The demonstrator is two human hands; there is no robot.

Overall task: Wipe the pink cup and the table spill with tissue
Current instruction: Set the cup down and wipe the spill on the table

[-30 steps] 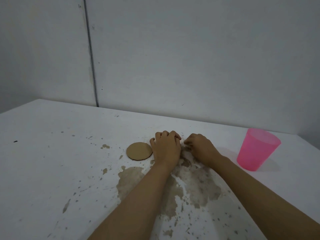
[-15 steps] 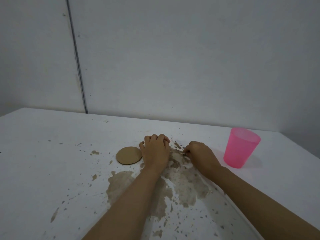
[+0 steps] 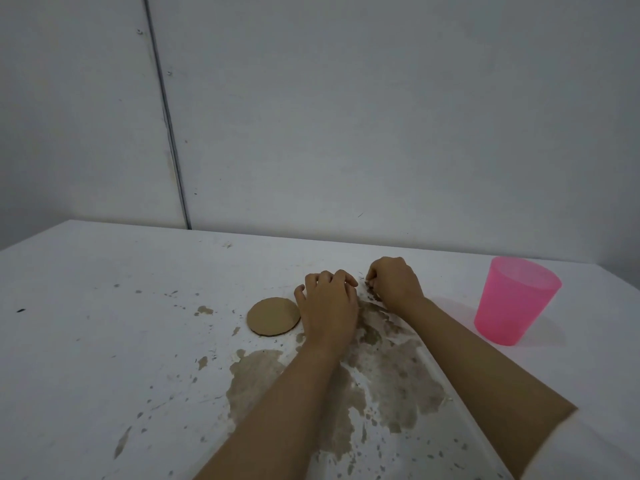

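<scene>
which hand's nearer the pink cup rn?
Right. The right hand sits left of the pink cup, apart from it; the left hand is farther left, beside the brown disc.

Table (image 3: pixel 104 341) meets the wall (image 3: pixel 346 116) along its far edge. Spill (image 3: pixel 256 379) spreads from mid-table toward the near edge, with splashes trailing off toward the left edge. Tissue (image 3: pixel 450 438) lies over the spill's right part, 1 side running toward the near-right corner. Round disc (image 3: pixel 273 317) lies flat just behind the spill's left part. Left hand (image 3: pixel 329 306) is on the tissue's far end, just right of the disc; contact unclear. Right hand (image 3: pixel 393 282) is just right of it, slightly farther back. Cup (image 3: pixel 512 303) stands right of both hands, near the right edge. 1 speck (image 3: pixel 20 310) by the left edge.
</scene>
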